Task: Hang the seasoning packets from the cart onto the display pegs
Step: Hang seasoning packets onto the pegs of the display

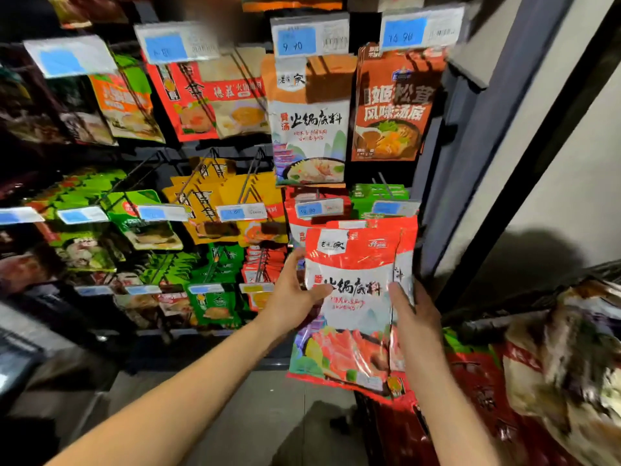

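The stack of hot-pot base packets (353,297) sits between the left hand (292,297), which grips its left edge, and the right hand (413,317), which grips its right edge. It is in front of the display rack's lower right pegs (383,183), just below a price tag (319,208). Directly above hangs a bone-soup packet (309,129), with a mushroom soup packet (389,109) to its right. At the lower right, beside the rack, stands the cart (504,319) with more packets (477,381) lying in it.

Arms outstretched, left hand (293,297) and right hand (416,314) grip seasoning packets (353,260).
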`<state>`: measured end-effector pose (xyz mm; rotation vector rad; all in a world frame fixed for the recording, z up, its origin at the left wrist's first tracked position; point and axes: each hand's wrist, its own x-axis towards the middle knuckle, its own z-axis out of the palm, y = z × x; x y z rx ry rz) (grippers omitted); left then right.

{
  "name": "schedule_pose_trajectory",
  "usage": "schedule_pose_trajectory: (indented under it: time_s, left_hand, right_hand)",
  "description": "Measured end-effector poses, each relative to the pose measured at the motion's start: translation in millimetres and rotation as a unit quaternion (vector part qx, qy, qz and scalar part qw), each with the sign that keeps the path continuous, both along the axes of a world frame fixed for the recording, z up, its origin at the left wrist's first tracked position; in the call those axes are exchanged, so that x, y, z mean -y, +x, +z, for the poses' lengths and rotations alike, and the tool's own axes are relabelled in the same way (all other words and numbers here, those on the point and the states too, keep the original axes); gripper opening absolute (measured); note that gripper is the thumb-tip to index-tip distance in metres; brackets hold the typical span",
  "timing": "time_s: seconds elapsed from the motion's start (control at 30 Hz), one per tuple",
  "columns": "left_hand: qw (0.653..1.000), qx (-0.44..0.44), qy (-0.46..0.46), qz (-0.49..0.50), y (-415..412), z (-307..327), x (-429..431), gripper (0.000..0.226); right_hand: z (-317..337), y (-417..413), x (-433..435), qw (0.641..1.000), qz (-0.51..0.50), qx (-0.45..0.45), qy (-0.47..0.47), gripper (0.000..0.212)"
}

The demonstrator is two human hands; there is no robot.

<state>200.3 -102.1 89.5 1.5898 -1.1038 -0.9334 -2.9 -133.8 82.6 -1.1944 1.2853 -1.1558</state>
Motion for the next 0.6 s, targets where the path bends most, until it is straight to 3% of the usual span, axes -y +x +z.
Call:
schedule_pose_trajectory:
  time_s: [0.13, 0.3, 0.47, 0.6]
  left_hand:
    - [1.0, -0.005, -0.003, 0.01, 10, -21, -6, 0.086]
    - [0.999, -0.001, -0.018, -0.046, 54, -36, 23, 0.084]
    - [0.993, 0.041, -0.068, -0.086, 89, -60, 57, 0.081]
    - [0.985, 0.077, -0.115, -0.099, 106, -78, 77, 0.078]
  right_hand:
    - [-23, 0, -4, 0.999, -0.033, -0.041, 0.004, 0.031]
    - [-44, 13, 1, 0.983, -0.136, -0.1, -0.073, 0.053]
    - [-68, 36, 20, 0.965, -0.222, -0.103, -0.092, 0.029]
    - [-88, 45, 30, 0.96, -0.248, -0.078, -0.104, 0.029]
